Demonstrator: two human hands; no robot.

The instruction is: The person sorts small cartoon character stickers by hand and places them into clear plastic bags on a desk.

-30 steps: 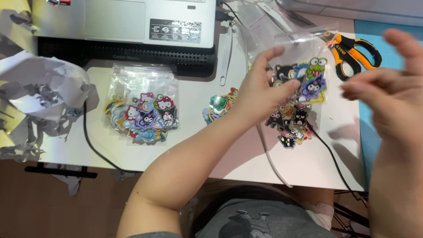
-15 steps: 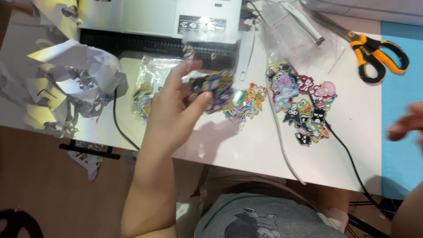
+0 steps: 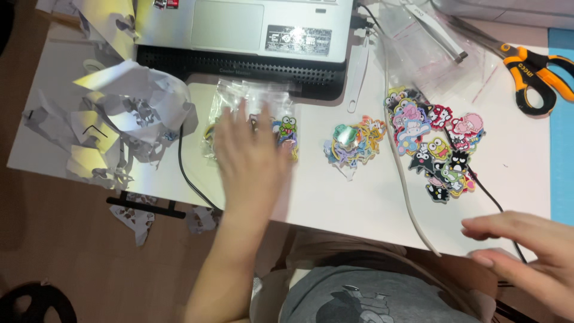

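My left hand lies flat, fingers spread, pressing down on clear plastic bags of cartoon stickers on the white table, just in front of the laptop stand. A small loose pile of stickers lies to the right of it. A bigger heap of colourful cartoon stickers sits further right. My right hand hovers at the table's near right edge, fingers loosely extended, holding nothing.
A silver laptop rests on a black stand at the back. Crumpled sticker backing paper fills the left. Orange-and-black scissors and empty clear bags lie back right. Black and white cables cross the table.
My left hand carried the filled sticker bag from the right side over to the left and laid it onto the bags by the laptop. My right hand dropped toward the near edge.
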